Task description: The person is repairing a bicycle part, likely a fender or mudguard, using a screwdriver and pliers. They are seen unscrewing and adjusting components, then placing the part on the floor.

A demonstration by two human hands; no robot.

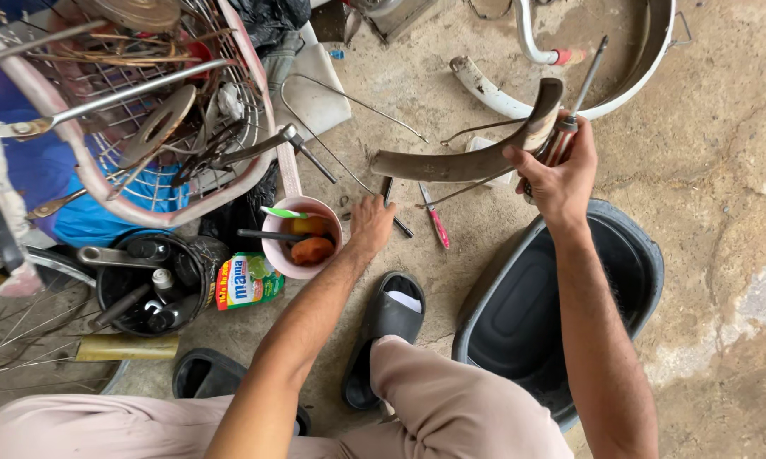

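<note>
Your right hand (561,174) is closed around a curved metal mudguard (476,153) and a screwdriver (580,89), held above the floor. Your left hand (371,223), fingers spread and holding nothing, reaches down beside the pink cup (302,246); a grey tub (561,297) sits near your knee.

The right hand (561,174) holds a curved metal fender (476,153), dull and scratched, and a screwdriver (570,110) with a shiny metal shaft. Under that arm sits a smooth, dark plastic tub (629,263). The left hand (372,223) rests on rough concrete floor (723,153), beside a matt pink plastic cup (282,255).
</note>
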